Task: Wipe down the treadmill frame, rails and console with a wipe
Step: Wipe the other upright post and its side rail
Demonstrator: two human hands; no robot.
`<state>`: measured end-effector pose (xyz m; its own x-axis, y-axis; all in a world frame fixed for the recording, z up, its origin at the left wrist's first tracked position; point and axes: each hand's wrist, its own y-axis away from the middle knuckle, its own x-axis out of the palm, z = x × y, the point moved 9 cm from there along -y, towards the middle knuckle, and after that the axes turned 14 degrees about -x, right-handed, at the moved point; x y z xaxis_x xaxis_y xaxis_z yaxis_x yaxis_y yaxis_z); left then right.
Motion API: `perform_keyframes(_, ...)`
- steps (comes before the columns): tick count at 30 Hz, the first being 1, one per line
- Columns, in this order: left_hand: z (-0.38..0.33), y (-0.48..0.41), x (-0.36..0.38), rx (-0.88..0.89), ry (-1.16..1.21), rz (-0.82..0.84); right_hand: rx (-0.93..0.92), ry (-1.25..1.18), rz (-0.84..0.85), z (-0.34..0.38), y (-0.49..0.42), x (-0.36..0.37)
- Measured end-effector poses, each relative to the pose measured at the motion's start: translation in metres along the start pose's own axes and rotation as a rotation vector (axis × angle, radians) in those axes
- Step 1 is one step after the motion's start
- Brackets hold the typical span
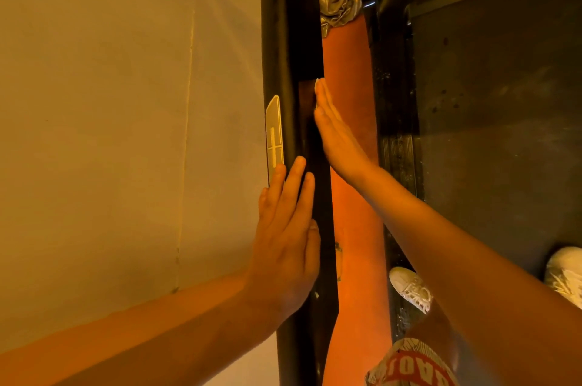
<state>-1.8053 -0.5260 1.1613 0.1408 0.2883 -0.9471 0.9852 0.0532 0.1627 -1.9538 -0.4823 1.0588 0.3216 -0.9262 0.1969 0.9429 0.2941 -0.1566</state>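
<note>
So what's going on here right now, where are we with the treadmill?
A person is working on the treadmill's black upright post. The right hand presses a white wipe, only just showing past the fingers, flat against the post's inner side. The left hand rests flat on the post's front, just below a silver badge.

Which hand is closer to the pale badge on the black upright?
Left. The left hand lies flat on the upright, fingertips at the badge; the right hand presses the upright's opposite face.
</note>
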Motion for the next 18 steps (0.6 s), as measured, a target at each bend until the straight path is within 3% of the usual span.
perform_keyframes(3,0.001,0.000,-0.001,0.004,0.003,-0.015,0.023,-0.032,-0.023,0.010,-0.002,0.003)
perform_keyframes(8,0.001,0.002,0.000,0.008,-0.026,-0.025,-0.109,-0.044,0.003,0.026,0.002,0.012)
perform_keyframes(14,0.004,0.003,0.002,-0.104,-0.023,-0.029,0.085,-0.036,0.031,-0.011,0.008,0.000)
perform_keyframes(18,-0.002,0.003,0.000,-0.110,-0.045,-0.088,0.068,-0.099,0.016,0.007,0.010,0.007)
